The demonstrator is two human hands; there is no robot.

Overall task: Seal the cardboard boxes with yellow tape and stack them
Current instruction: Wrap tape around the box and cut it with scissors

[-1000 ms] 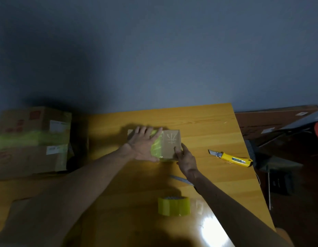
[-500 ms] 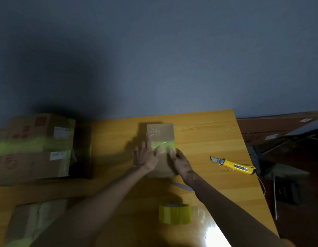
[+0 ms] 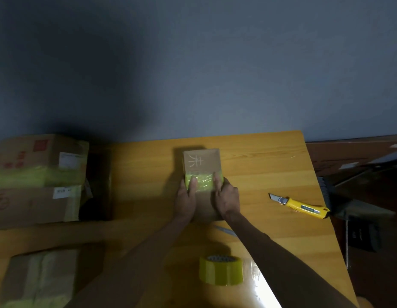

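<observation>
On tabletop (image 3: 260, 174), clear of its edges, left hand (image 3: 186, 197) and right hand (image 3: 227, 197) tight around taped box (image 3: 202, 162)

The orange-brown wooden tabletop (image 3: 260, 174) is varnished smooth with the grain showing, and it's glossy enough to throw a white glare at the lower right. The small brown cardboard box (image 3: 202, 161) in the middle is plain matt card, and the band of yellow plastic tape (image 3: 203, 184) across it looks shiny and a bit crinkled. The yellow tape roll (image 3: 221, 272) at the bottom is see-through glossy plastic. On the right, the yellow utility knife (image 3: 304, 207) has a smooth plastic handle and a bare metal blade. The stacked cardboard boxes (image 3: 33, 203) on the left are matt, with white paper labels. The grey-blue wall (image 3: 193, 63) is flat matt.
</observation>
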